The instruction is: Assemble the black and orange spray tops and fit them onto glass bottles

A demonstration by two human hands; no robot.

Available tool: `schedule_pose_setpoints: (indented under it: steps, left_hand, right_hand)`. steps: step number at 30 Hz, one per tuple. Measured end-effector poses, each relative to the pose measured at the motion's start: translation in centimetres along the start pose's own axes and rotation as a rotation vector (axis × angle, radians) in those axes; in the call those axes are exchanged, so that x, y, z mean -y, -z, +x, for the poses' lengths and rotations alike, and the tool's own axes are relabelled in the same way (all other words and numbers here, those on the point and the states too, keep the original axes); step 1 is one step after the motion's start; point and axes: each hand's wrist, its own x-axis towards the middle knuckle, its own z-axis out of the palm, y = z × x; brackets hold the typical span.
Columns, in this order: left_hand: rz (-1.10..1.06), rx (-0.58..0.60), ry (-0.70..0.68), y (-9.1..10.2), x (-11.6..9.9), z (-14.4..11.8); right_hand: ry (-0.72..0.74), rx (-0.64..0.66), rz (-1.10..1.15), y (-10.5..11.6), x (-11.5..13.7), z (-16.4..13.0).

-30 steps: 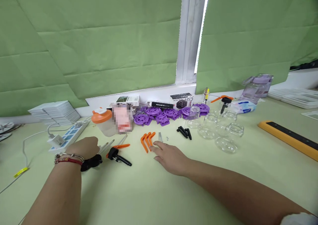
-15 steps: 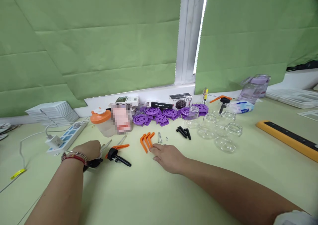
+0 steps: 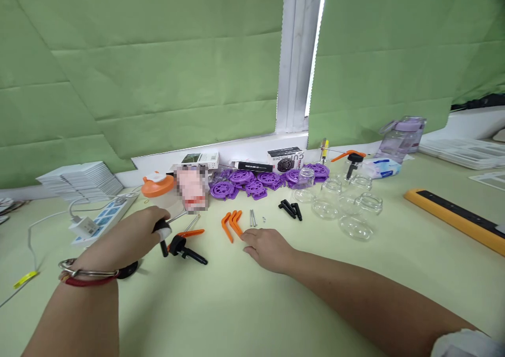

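Note:
My left hand (image 3: 132, 236) is raised a little above the table and grips a black handle part (image 3: 163, 240) with a metal rod sticking out beyond it. Just right of it lies another black handle with an orange lever (image 3: 187, 244) on the table. My right hand (image 3: 268, 247) rests flat on the table, its fingertips next to three orange levers (image 3: 231, 223) and a few metal pins (image 3: 253, 218). A black round part (image 3: 127, 269) lies under my left wrist.
Purple wheel-shaped parts (image 3: 252, 180) and small boxes (image 3: 285, 159) line the window sill side. Several glass jars (image 3: 347, 207) stand to the right, black pieces (image 3: 291, 209) before them. A power strip (image 3: 104, 212), an orange-lidded jar (image 3: 158, 185) and a yellow-black level (image 3: 453, 216) also lie here.
My left hand has lifted from the table with the black handle part in its grip. My right hand has stayed almost still by the orange levers.

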Motion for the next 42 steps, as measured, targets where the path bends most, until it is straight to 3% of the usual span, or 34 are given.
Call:
schedule_pose_setpoints:
  steps: [3, 7, 11, 16, 20, 25, 32, 36, 42]
  left_hand:
    - [-0.115, 0.087, -0.282, 0.2, -3.0, -1.1]
    - [-0.286, 0.299, -0.511, -0.3, -6.6, -2.3]
    - [-0.295, 0.482, -0.711, -2.0, -8.6, -2.8]
    - [-0.269, 0.68, -0.675, -5.0, -9.9, -2.8]
    - [-0.309, 0.695, -0.642, -6.6, -10.4, -2.6]
    - [-0.363, 0.756, -0.626, -7.4, -10.3, -2.0]
    - [-0.556, 0.761, -0.513, -8.7, -10.0, -1.2]
    - [-0.67, 0.743, -0.446, -9.6, -10.1, -0.8]
    - [-0.95, 0.702, -0.299, -10.3, -10.7, -0.9]
  right_hand:
    - [0.004, -0.017, -0.003, -0.2, 0.0, 0.2]
    - [-0.007, -0.058, -0.009, -0.6, -0.3, 0.5]
    - [-0.027, -0.131, 0.068, -1.2, -0.7, 0.9]
    - [-0.075, -0.217, 0.242, -1.6, -1.2, 1.3]
    - [-0.126, -0.251, 0.315, -1.6, -1.3, 1.3]
    - [-0.041, -0.226, 0.259, -1.4, -1.3, 1.2]
    - [-0.054, -0.209, 0.22, -1.4, -1.1, 1.3]
    - [-0.122, -0.28, 0.263, -1.5, -1.1, 1.3]
    - [-0.28, -0.44, 0.623, -1.5, -1.7, 1.4]
